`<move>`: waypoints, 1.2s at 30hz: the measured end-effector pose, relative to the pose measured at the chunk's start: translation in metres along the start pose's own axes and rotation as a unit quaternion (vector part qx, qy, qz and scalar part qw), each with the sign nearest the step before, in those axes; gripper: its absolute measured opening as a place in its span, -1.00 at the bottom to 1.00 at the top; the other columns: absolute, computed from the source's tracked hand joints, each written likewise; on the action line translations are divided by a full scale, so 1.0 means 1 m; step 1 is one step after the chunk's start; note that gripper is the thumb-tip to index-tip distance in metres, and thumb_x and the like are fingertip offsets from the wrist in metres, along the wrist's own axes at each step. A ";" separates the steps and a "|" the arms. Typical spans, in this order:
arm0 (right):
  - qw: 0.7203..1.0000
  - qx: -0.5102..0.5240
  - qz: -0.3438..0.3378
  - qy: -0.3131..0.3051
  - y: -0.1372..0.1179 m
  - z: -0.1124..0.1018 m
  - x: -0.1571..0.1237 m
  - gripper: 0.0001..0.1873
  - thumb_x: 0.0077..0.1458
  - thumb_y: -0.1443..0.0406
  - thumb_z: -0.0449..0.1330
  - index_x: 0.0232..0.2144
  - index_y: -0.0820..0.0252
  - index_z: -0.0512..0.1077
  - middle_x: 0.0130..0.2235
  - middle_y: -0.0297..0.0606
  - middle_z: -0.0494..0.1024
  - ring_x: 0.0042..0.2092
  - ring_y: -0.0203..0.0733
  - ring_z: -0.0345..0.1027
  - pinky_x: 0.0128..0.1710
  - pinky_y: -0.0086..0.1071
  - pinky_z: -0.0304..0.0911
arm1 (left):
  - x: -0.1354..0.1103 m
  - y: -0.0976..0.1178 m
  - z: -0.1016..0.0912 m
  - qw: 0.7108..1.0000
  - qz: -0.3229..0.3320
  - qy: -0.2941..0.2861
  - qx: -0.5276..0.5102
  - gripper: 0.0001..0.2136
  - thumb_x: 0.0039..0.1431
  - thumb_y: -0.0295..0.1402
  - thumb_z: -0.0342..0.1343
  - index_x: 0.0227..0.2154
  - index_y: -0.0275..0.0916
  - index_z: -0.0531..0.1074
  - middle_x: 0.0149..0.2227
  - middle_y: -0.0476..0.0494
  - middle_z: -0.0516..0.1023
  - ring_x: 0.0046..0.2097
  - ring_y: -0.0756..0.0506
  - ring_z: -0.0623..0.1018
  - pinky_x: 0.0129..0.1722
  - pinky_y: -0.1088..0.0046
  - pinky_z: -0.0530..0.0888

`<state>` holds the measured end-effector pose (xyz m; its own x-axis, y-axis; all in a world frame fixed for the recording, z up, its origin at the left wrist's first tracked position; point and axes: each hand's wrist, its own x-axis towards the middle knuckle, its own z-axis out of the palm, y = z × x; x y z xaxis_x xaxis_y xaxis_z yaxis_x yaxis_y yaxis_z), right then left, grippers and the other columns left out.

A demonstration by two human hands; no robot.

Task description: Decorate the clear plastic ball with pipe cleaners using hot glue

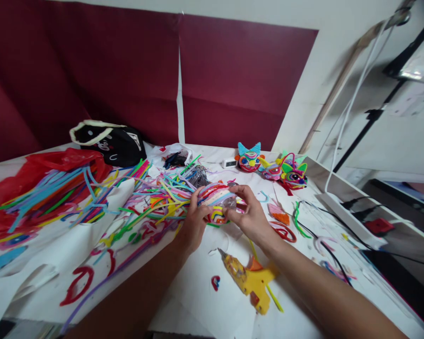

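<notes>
The fingers of the left hand [195, 220] are curled narrowly around the left side of a striped pipe-cleaner figure [216, 197], and those of the right hand [249, 213] are closed on its right side, thumb on top; a greyish patch under the right fingertips cannot be made out. The figure is thus gripped from both sides and held just above the middle of the table [205, 306]. The work in hand is judged to be the shaping or fitting of this figure. It is probably best done with light, even pressure from both sides, so that the wound coils are not crushed or pulled apart, and with the figure kept clear of the loose stems beneath it. Just behind and to the left of the hands a tangle of loose pipe cleaners [151, 200] is spread, running toward a red plastic bag [60, 160] at the left edge. A yellow glue gun [249, 281] is laid near the front edge, below the right wrist. Finished pipe-cleaner faces [292, 174] are set at the far right corner, and a black bag [113, 143] stands at the far edge.
</notes>
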<state>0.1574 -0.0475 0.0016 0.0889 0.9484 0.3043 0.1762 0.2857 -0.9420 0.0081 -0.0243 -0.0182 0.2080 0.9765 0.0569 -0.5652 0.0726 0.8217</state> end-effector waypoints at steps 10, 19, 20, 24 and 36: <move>0.999 -0.022 -0.025 0.011 0.006 0.000 0.001 -0.50 -0.17 0.25 0.27 -0.10 0.06 0.30 0.00 -0.20 0.48 -0.02 -0.04 0.41 -0.03 -0.14 0.38 | 0.001 -0.002 -0.003 1.000 -0.002 0.001 0.000 -0.24 -0.08 -0.42 0.22 0.26 -0.12 0.17 0.02 -0.17 0.56 0.07 -0.26 0.54 0.07 0.16 0.46; 1.000 -0.010 -0.019 0.014 0.007 0.001 0.002 -0.49 -0.19 0.25 0.27 -0.11 0.06 0.30 -0.03 -0.22 0.47 -0.03 -0.05 0.40 -0.08 -0.17 0.37 | 0.002 -0.001 -0.003 1.000 -0.004 -0.001 0.014 -0.25 -0.08 -0.41 0.22 0.25 -0.15 0.18 -0.06 -0.16 0.58 0.03 -0.27 0.56 0.04 0.16 0.48; 1.000 -0.006 -0.018 0.015 0.006 0.001 0.002 -0.50 -0.19 0.24 0.27 -0.12 0.06 0.30 -0.04 -0.23 0.47 -0.04 -0.06 0.40 -0.09 -0.18 0.37 | 0.002 -0.001 -0.003 1.000 -0.005 -0.001 0.021 -0.25 -0.08 -0.41 0.22 0.25 -0.15 0.18 -0.07 -0.16 0.58 0.02 -0.27 0.56 0.03 0.16 0.49; 1.000 0.005 -0.003 0.023 0.004 0.001 0.002 -0.50 -0.21 0.24 0.27 -0.13 0.07 0.30 -0.08 -0.25 0.48 -0.13 -0.10 0.40 -0.14 -0.20 0.36 | 0.004 -0.003 -0.006 0.999 -0.003 0.006 0.040 -0.24 -0.09 -0.38 0.26 0.25 -0.15 0.19 -0.07 -0.16 0.59 0.01 -0.27 0.57 0.00 0.17 0.50; 0.997 0.046 0.031 0.046 0.009 0.004 0.004 -0.46 -0.25 0.26 0.29 -0.13 0.05 0.30 -0.09 -0.27 0.49 -0.24 -0.14 0.40 -0.29 -0.26 0.39 | 0.005 -0.004 -0.008 0.998 0.008 0.000 0.059 -0.23 -0.04 -0.35 0.28 0.29 -0.16 0.20 -0.04 -0.19 0.61 0.05 -0.29 0.57 0.04 0.17 0.52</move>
<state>0.1549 -0.0404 -0.0059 0.1880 0.9490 0.2531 0.0770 0.2427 -0.9671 0.0051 -0.0181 -0.0261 0.2004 0.9772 0.0701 -0.4706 0.0333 0.8817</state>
